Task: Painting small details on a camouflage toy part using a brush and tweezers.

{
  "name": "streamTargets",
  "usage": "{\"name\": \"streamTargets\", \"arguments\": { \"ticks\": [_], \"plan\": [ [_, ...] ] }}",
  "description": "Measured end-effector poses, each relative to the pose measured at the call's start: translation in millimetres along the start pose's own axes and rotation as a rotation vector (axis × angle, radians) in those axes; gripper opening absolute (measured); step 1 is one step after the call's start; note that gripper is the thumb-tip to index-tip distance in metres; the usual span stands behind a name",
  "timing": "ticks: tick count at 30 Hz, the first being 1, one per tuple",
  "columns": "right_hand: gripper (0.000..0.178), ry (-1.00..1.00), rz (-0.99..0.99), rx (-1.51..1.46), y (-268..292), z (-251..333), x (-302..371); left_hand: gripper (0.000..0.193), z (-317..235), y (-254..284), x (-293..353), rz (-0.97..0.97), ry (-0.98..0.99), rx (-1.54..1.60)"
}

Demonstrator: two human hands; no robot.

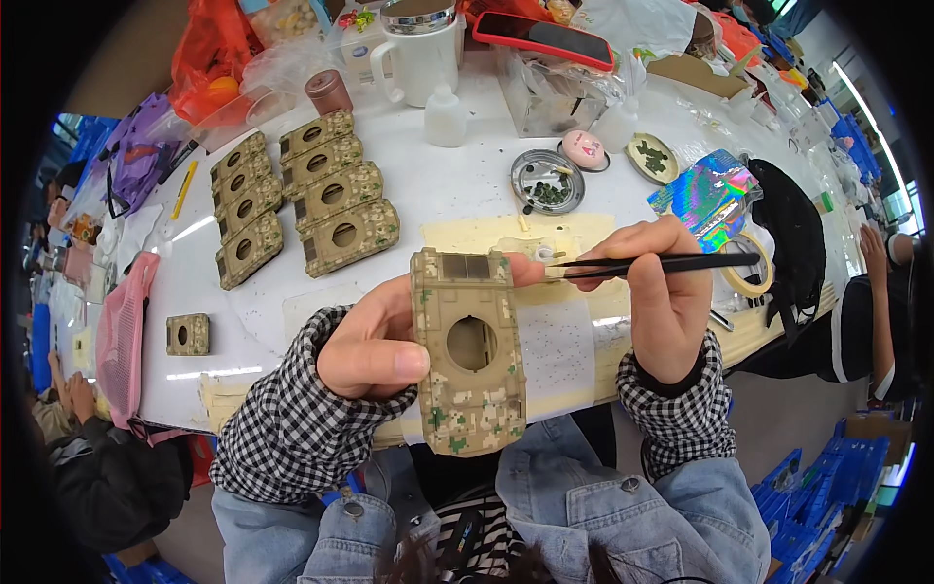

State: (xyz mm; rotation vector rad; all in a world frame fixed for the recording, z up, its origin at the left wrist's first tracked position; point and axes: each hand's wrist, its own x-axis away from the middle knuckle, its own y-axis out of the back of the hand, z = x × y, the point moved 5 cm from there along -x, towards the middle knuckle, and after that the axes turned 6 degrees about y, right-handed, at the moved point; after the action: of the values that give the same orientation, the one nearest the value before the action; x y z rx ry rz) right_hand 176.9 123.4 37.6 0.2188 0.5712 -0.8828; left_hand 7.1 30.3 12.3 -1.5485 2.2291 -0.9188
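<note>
My left hand [370, 352] is closed around a toy tank hull [449, 399], tan with digital green and white camouflage and a round hole in its middle. The thumb presses its left edge, and the index finger reaches past its far end. Pinched in my right hand [669, 310] is a pair of black tweezers [715, 261], pointing left. Their tips are beside my left index fingertip, near the hull's far right corner. A pale speck shows there, too small to make out. Behind the tweezers, a small white piece [553, 245] lies on yellowish paper.
Several matching hulls [341, 234] stand in two rows at left; a smaller one [188, 334] is nearer. Beyond my hands are a round metal dish [519, 201] of dark green bits, a pale lid [637, 170], a tape roll [736, 283], a white mug [428, 73] and a red-cased phone [545, 39].
</note>
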Motion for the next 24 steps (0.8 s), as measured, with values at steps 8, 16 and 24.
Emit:
{"name": "streamTargets", "arguments": {
  "ticks": [8,16,24],
  "plan": [
    [0.022,-0.237,-0.027,-0.119,-4.7,-8.1,-5.4,0.103,3.3,-0.1,1.3,0.044,0.018,-0.014],
    [0.022,-0.231,0.004,-0.098,-3.7,-10.4,-5.3,0.101,3.0,0.2,2.1,0.032,0.026,-0.010],
    [0.021,-0.216,0.012,-0.065,-3.8,-10.5,-5.4,0.101,3.0,-0.1,1.2,0.042,0.027,-0.002]
  ]
}}
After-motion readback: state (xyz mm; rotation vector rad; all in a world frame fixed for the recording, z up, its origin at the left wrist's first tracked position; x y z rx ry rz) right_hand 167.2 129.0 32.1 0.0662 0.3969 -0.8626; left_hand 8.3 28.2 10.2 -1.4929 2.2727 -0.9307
